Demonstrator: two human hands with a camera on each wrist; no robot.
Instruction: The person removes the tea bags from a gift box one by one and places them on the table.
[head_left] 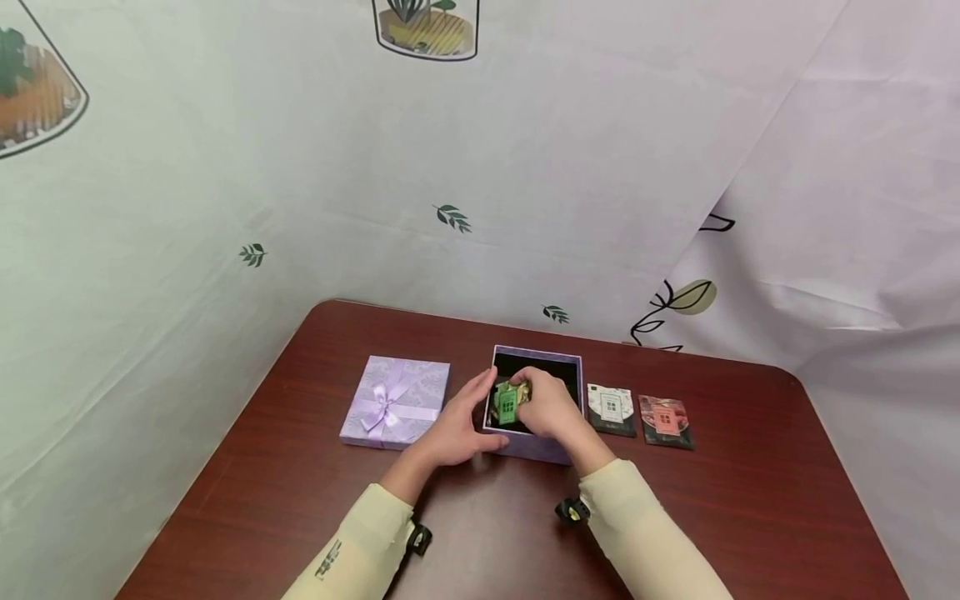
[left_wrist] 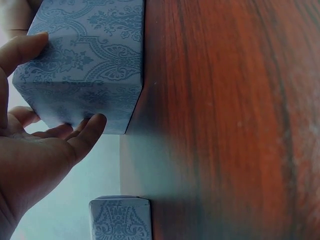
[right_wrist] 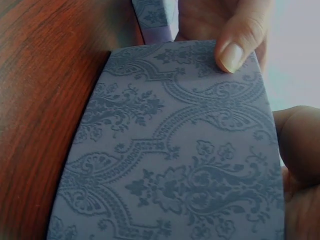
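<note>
A purple patterned gift box [head_left: 531, 446] with a black interior stands without its lid on the table. My left hand [head_left: 456, 429] holds its near left corner, the thumb against the front wall and the fingers along the left side. In the left wrist view, that thumb and the fingers [left_wrist: 92, 131] show on two faces of the box [left_wrist: 90, 45]. My right hand [head_left: 549, 404] reaches over the box and pinches a green and gold sachet [head_left: 508, 407] inside its left part. From the right wrist, the box's front [right_wrist: 170, 145] hides the sachet.
Left of the box lies its purple lid [head_left: 397, 404] with a ribbon bow. To the right lie a white and dark sachet [head_left: 611, 408] and a red and dark sachet [head_left: 666, 421]. A patterned white cloth [head_left: 525, 167] hangs behind the dark red wooden table [head_left: 750, 467].
</note>
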